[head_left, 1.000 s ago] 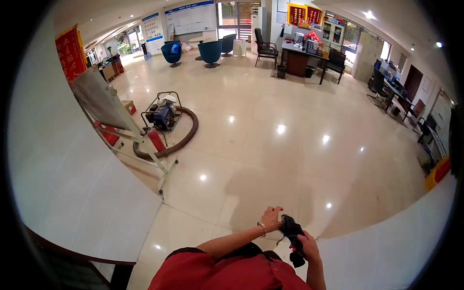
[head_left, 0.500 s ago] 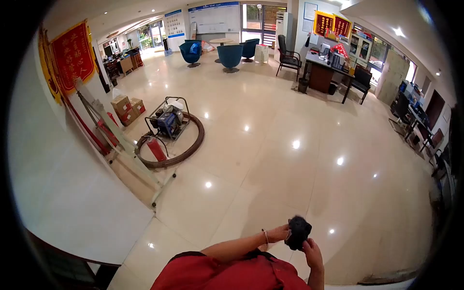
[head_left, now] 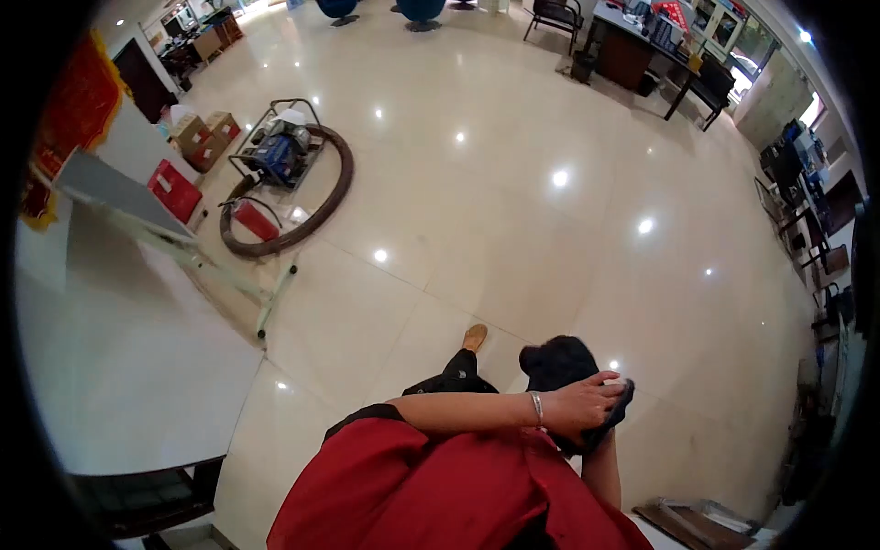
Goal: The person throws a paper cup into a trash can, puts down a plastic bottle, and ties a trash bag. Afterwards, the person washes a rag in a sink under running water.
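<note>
A dark navy or black piece of cloth point(head_left: 559, 363), soft and bunched, is in front of my body at the lower right. My left hand point(head_left: 583, 405), with a silver bracelet at the wrist, reaches across and grips this cloth near its right side, fingers bent over it. My right forearm point(head_left: 601, 469) rises from below to the cloth's underside. The cloth and my left hand hide my right hand, so its fingers do not show. Whether the cloth is a cap, a glove or something else I cannot tell.
On the glossy tiled floor stand a blue engine-driven machine point(head_left: 280, 154) in a frame, a thick hose ring point(head_left: 341, 183) and a red fire extinguisher point(head_left: 255, 220). A white wheeled stand point(head_left: 206, 261) is at left, cardboard boxes point(head_left: 197, 137) behind. A desk point(head_left: 632, 46) is far off.
My view has tilted down, and one shoe has come into sight. The cloth has spread from a compact bundle; my left hand now lies over its right side, and my right hand has become hidden.
</note>
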